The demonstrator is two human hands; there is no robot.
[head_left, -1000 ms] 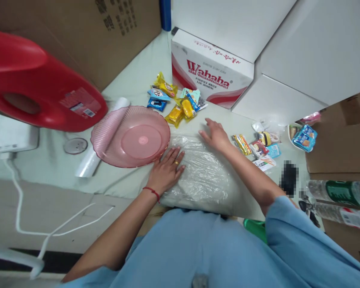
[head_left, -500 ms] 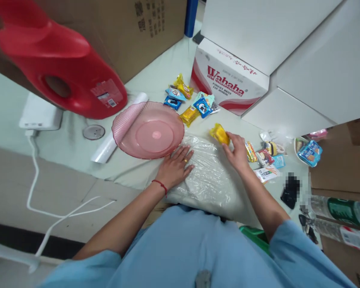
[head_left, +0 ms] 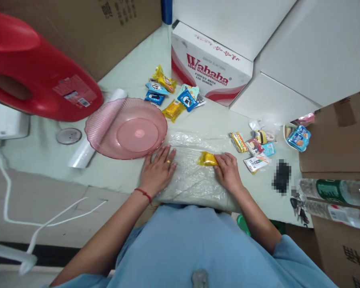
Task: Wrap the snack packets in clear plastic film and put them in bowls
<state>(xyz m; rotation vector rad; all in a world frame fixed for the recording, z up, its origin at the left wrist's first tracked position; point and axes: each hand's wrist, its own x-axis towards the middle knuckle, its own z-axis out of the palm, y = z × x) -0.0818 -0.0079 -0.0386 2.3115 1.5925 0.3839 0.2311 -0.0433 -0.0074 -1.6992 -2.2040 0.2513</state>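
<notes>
Plastic (head_left: 187,176), crinkly and see-through, lies on the table (head_left: 129,176) right in front of me. My left hand (head_left: 158,170) is down flat at the plastic's left side, fingers a bit apart. I think it presses there so the plastic won't slide. My right hand (head_left: 229,172) has its fingers closed on one end of the yellow packet (head_left: 207,159). I can't tell how tight they squeeze. The packet lies on top of the plastic, and its other end sticks out toward my left hand. Holding just the end should make it easy to turn it straight. The pink plate (head_left: 139,134) sits just past my left fingertips; I can't tell if they touch its rim. Its left part lies over a clear roll (head_left: 83,154), so it may wobble. More snack packets (head_left: 173,111) lie near the white and red box (head_left: 210,70), maybe so they're out of my way, and small packs (head_left: 238,142) lie to my right.
</notes>
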